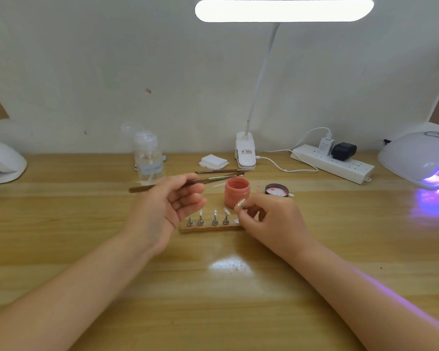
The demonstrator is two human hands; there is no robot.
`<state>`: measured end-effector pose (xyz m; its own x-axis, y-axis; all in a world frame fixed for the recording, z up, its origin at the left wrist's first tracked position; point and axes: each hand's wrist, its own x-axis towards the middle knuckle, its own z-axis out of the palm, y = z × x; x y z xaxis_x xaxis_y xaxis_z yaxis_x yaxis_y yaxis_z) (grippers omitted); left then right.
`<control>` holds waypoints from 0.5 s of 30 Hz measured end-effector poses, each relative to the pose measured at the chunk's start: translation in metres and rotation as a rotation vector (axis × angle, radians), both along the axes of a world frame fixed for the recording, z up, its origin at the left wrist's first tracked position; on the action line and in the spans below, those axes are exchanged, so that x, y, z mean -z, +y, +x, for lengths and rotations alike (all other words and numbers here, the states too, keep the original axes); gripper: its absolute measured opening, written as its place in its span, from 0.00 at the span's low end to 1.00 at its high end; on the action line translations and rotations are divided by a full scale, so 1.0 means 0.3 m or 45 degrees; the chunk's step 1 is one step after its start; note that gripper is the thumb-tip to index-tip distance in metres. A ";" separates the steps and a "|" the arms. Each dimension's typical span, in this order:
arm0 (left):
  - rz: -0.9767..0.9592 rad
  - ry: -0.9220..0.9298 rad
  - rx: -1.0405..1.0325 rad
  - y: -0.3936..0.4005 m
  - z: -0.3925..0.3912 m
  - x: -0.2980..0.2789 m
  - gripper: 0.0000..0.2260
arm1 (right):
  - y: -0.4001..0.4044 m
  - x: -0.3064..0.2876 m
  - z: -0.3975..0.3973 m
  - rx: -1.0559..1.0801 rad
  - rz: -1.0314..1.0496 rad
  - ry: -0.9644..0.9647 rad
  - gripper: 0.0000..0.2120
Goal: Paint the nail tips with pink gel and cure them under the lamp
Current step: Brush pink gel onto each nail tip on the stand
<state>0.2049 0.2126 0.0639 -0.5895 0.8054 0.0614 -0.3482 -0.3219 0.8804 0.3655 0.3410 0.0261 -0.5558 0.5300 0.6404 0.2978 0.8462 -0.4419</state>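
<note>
Our left hand [170,198] pinches a thin brush [188,183] between thumb and forefinger, the other fingers loose, its tip reaching toward the open jar of pink gel [236,190]. Our right hand [266,214] has its grip closed on one nail tip [240,203], held by the fingertips just above the right end of the wooden holder [211,228]. Three clear tips stand on the metal pegs [214,220] there; the leftmost peg looks bare, and none shows pink that we can see. The jar's lid [276,190] lies just beside the jar, and the curing lamp [421,158] glows violet at the far right of the counter [213,300].

We judge this as the start of painting. To do it well we should load only a little gel, wipe the excess on the jar's rim, keep the tip steady with its curved face up, and stroke from base to free edge, keeping our fingertips off the wet face before it goes under the lamp
</note>
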 end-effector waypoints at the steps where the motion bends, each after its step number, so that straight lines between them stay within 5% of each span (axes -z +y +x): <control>1: 0.025 0.077 -0.009 -0.006 0.010 0.013 0.09 | -0.001 0.000 -0.003 -0.024 -0.058 0.057 0.02; 11: 0.118 0.995 -0.154 -0.059 0.089 0.093 0.07 | 0.007 0.001 -0.023 -0.200 -0.502 0.333 0.02; 15: 0.094 1.220 -0.223 -0.062 0.096 0.105 0.07 | 0.000 -0.006 -0.021 -0.270 -0.511 0.389 0.11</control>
